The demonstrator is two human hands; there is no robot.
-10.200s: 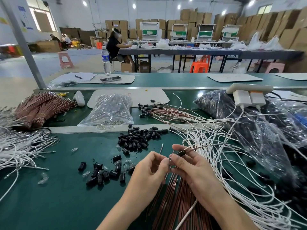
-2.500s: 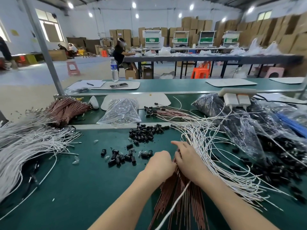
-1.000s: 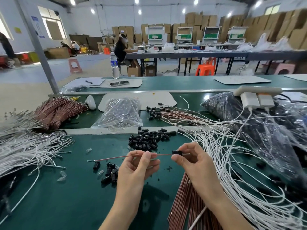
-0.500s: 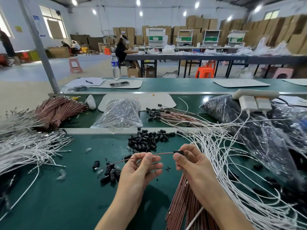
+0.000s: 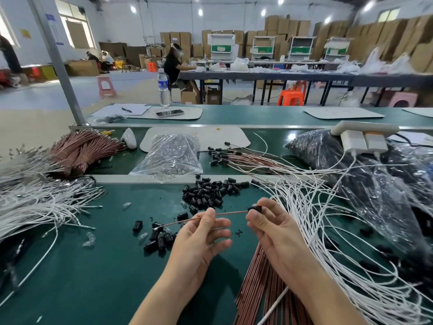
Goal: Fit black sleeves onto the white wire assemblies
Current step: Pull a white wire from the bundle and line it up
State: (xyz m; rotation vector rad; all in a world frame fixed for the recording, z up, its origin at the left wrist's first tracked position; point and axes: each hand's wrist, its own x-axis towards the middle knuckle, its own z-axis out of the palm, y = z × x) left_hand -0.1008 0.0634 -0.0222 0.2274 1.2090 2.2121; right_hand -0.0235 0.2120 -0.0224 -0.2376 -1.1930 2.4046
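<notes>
Seen from above, a person's right hand (image 5: 278, 231) pinches a small black sleeve (image 5: 255, 209) between thumb and forefinger, just above a green worktable (image 5: 93, 277). A thin copper-coloured wire (image 5: 230, 213) enters the sleeve from the left. The left hand (image 5: 199, 238) holds this wire at the tip of the forefinger, the other fingers loosely curled. The thumb is hidden, so the exact grip cannot be told. The wire's free end trails down to the left.

To seat the sleeve well, it likely helps to keep the wire straight and taut between the two hands. The grip on the wire should sit close to the sleeve so the thin strand does not buckle.

Just beyond the hands lies a pile of loose black sleeves (image 5: 210, 191), with a smaller scatter (image 5: 161, 235) touching the left hand's side. A bundle of copper wires (image 5: 257, 289) lies under the right wrist. Tangled white wires (image 5: 328, 231) spread just beside the right hand and could snag it. More white wires (image 5: 35, 202) lie heaped at far left. Farther back are sleeved wires (image 5: 234, 158), a clear plastic bag (image 5: 171, 156), dark bags (image 5: 351, 172) and a power strip (image 5: 360, 134).
</notes>
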